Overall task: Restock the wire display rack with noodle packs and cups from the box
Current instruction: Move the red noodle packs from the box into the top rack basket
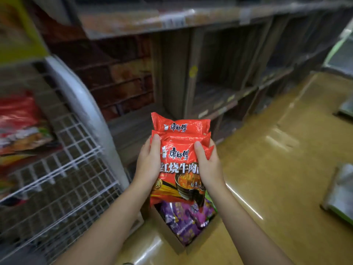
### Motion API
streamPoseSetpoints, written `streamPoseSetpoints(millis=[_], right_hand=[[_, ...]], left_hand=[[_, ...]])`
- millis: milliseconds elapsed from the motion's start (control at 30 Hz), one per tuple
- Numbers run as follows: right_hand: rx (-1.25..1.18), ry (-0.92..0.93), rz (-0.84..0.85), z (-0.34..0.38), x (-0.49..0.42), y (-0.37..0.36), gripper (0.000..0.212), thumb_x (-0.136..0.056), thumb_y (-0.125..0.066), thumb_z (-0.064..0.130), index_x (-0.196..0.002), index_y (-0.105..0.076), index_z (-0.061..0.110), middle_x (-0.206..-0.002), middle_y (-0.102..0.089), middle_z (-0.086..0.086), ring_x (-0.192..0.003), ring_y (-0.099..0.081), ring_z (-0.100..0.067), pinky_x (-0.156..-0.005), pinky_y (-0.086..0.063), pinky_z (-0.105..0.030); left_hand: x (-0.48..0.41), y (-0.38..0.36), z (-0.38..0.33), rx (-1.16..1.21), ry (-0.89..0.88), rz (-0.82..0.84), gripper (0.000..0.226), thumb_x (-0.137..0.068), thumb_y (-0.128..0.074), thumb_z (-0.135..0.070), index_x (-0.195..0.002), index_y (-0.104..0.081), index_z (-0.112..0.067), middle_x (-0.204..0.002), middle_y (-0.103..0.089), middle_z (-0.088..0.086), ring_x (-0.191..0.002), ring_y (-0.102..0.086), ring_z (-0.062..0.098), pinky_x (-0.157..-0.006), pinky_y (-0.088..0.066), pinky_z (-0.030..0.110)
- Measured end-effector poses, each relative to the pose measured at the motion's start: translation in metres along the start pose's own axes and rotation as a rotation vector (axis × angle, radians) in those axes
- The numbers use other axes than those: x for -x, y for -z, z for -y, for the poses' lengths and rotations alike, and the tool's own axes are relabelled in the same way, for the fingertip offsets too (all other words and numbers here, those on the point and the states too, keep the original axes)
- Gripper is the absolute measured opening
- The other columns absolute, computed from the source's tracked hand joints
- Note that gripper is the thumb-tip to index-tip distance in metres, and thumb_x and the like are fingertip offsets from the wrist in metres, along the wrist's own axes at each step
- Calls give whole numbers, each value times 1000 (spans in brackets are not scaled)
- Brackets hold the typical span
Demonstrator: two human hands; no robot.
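You had the red noodle packs (179,150), glossy and stacked at least two deep, lifted above the cardboard box (168,238). Your left hand (148,165) and right hand (209,163) clamped their sides, thumbs on front. Purple packs (183,220) remained in the box. Next, I'd say, a swing left to the wire rack (63,169).

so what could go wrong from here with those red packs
1. The left hand and right hand grip stacked red noodle packs by their edges; the rear pack sticks up and might slip out.
2. The wire rack sits off to the left, so the glossy stack may shift on the way over.
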State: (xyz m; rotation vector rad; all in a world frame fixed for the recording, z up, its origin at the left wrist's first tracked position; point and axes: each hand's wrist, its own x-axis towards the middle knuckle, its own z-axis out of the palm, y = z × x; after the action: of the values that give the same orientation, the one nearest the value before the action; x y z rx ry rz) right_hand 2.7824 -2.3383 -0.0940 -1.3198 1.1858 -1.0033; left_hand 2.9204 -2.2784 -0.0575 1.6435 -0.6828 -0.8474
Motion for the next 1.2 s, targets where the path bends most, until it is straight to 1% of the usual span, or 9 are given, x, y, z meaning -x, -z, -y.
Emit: streamPoseSetpoints(millis=[267, 400, 467, 567, 667, 733, 800, 933, 1200], right_hand=[[-13, 123, 263, 111, 59, -94, 46, -93, -52, 56, -134, -43, 39, -119, -65, 9, -104, -64, -11, -96, -53, -40], [8, 172, 390, 141, 86, -150, 41, -90, -52, 61, -127, -41, 46, -116, -64, 12, -104, -65, -11, -95, -54, -42], [25, 204, 449, 153, 100, -181, 43, -88, -51, 63, -127, -42, 46, -116, -65, 12, -104, -65, -11, -95, -54, -43], [24, 220, 516, 163, 116, -227, 20, -92, -51, 58, -110, -49, 51, -109, -69, 10, -101, -68, -12, -92, -55, -41], [16, 199, 546, 167, 128, -268, 32, -92, -52, 58, -120, -53, 41, -108, -72, 6, -97, -71, -13, -90, -57, -43], [27, 182, 542, 167, 131, -292, 33, -92, -52, 58, -118, -54, 39, -107, -73, 5, -95, -72, -13, -89, -57, -42], [40, 178, 535, 166, 127, -304, 22, -92, -52, 56, -110, -55, 42, -106, -73, 6, -95, -71, -12, -89, -57, -42], [81, 146, 526, 159, 113, -325, 22, -91, -53, 57, -109, -52, 43, -109, -71, 5, -97, -71, -16, -91, -56, -47], [85, 27, 640, 153, 60, -343, 42, -93, -54, 50, -130, -49, 29, -114, -70, -2, -99, -70, -21, -89, -57, -42]], left_hand=[[52, 130, -71, 129, -77, -238, 37, -99, -32, -58, -119, -55, -37, -100, -65, -15, -88, -63, 3, -70, -47, 22], [70, 197, -82, 106, -138, -356, 42, -100, -29, -56, -128, -52, -36, -110, -62, -14, -87, -56, -4, -66, -41, 18], [76, 234, -85, 72, -166, -405, 48, -101, -27, -54, -138, -47, -31, -119, -58, -14, -87, -50, -8, -70, -38, 14], [80, 283, -88, 17, -201, -416, 54, -101, -24, -52, -146, -39, -25, -138, -49, -7, -114, -45, 3, -92, -30, 21], [81, 327, -85, -15, -229, -325, 54, -97, -30, -58, -141, -38, -28, -123, -47, -13, -107, -49, -4, -91, -36, 17], [72, 355, -75, -99, -218, -244, 87, -78, -41, -79, -145, -32, -25, -141, -43, -6, -123, -50, 9, -101, -44, 32], [65, 372, -66, -218, -170, -153, 119, -56, -58, -87, -152, -15, -32, -154, -26, -4, -138, -36, 18, -113, -34, 45], [46, 394, -52, -326, -170, -30, 133, -54, -87, -54, -153, -2, -29, -150, -21, -5, -138, -31, 16, -113, -30, 38], [-2, 373, -37, -332, -205, -235, 139, -54, -91, -46, -153, 4, -25, -155, -29, -1, -139, -36, 18, -112, -35, 38]])
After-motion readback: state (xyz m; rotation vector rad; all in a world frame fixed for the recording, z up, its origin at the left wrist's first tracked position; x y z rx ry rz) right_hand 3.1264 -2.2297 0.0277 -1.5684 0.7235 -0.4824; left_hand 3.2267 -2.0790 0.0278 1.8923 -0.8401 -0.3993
